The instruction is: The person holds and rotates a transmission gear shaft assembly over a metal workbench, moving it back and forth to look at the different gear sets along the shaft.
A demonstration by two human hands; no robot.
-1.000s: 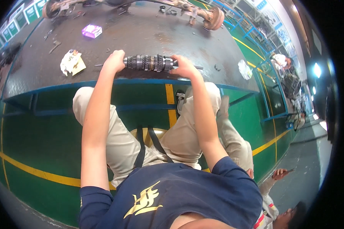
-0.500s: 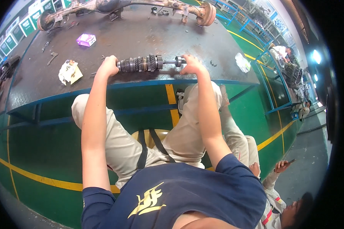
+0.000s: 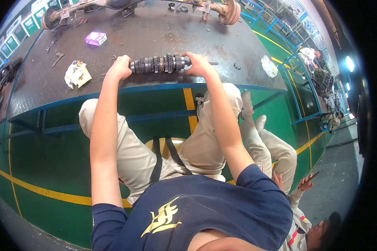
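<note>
A dark metal gear shaft (image 3: 157, 65) with several toothed gears lies level over the table near its front edge. At its left end my left hand (image 3: 120, 68) is closed around the shaft, hiding that end. My right hand (image 3: 198, 65) grips at the right end of the gear stack, its fingers curled over the shaft. Past this hand, the thin bare end of the shaft (image 3: 213, 63) sticks out to the right. Whatever lies under my right palm is hidden.
The dark metal table (image 3: 125, 42) has a blue frame. On it are crumpled paper (image 3: 76, 75), a purple box (image 3: 96, 38), a metal tool (image 3: 58, 59), white plastic (image 3: 269, 67) and a rusty axle (image 3: 228, 12). A person holding a phone (image 3: 316, 174) sits at my right.
My right hand has slid left along the shaft to the gear stack, and the small collar seen apart on the shaft is no longer visible there. My left hand stays at the left end.
</note>
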